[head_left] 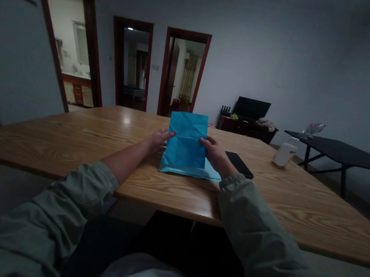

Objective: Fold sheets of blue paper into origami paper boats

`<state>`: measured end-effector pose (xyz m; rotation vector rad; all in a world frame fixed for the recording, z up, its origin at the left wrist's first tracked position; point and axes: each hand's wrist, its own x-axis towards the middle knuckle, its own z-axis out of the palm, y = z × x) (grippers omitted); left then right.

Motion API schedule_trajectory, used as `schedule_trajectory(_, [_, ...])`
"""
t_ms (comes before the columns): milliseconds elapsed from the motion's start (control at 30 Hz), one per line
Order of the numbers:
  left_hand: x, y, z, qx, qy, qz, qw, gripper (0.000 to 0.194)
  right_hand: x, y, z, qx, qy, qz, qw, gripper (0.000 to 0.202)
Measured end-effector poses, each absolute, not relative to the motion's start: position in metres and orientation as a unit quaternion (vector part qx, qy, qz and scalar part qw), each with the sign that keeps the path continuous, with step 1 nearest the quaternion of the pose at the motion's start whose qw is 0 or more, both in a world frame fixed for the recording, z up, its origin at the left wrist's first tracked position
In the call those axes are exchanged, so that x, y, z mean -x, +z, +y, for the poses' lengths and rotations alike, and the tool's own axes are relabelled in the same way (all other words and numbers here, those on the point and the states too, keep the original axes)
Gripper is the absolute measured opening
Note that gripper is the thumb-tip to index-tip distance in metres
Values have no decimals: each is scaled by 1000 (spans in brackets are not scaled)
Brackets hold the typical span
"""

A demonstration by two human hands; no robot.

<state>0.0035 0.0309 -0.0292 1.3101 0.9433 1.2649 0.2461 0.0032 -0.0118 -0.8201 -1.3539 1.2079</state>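
Both my hands hold up a creased sheet of blue paper (186, 146) by its side edges, nearly upright above the table. My left hand (159, 140) pinches the left edge, thumb on the near face and fingers behind. At the right edge my right hand (214, 149) grips in the same way, its fingers partly hidden by the sheet. Below and behind the raised paper lies a lighter blue flat stack or folded sheet (209, 175) on the wood, partly covered by it.
The wooden table (76, 143) spreads out before me. A dark flat device, perhaps a tablet (240, 165), lies right of my right hand. Farther right stands a white bottle (285, 154). Beyond are a black table (343, 152) and a low cabinet with a monitor (252, 109).
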Motion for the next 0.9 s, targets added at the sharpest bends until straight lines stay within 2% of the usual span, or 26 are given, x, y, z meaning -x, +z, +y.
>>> schedule_trajectory(133, [-16,-23,18,-527,510,346,585,60,-246,-6,-4,346,516,-571,536,30])
schedule_trajectory(367, [-20,-15,17,-494,601,331,534,43,-245,-2,-11,386,465,-587,539,30])
schedule_trajectory(600, [-15,-15,22,-495,611,352,507,43,-247,-11,-4,367,430,-636,525,38])
schedule_trajectory(700, [-6,-6,19,-528,636,404,391,50,-252,-8,-2,391,347,-662,536,34])
schedule_trajectory(767, [2,5,11,-563,680,418,215,61,-255,-2,-4,412,278,-694,520,29])
schedule_trajectory(833, [8,19,-1,-620,674,396,65,65,-259,9,-8,423,247,-734,470,27])
schedule_trajectory(900, [7,33,-15,-689,627,363,8,57,-260,22,-15,412,278,-773,395,28])
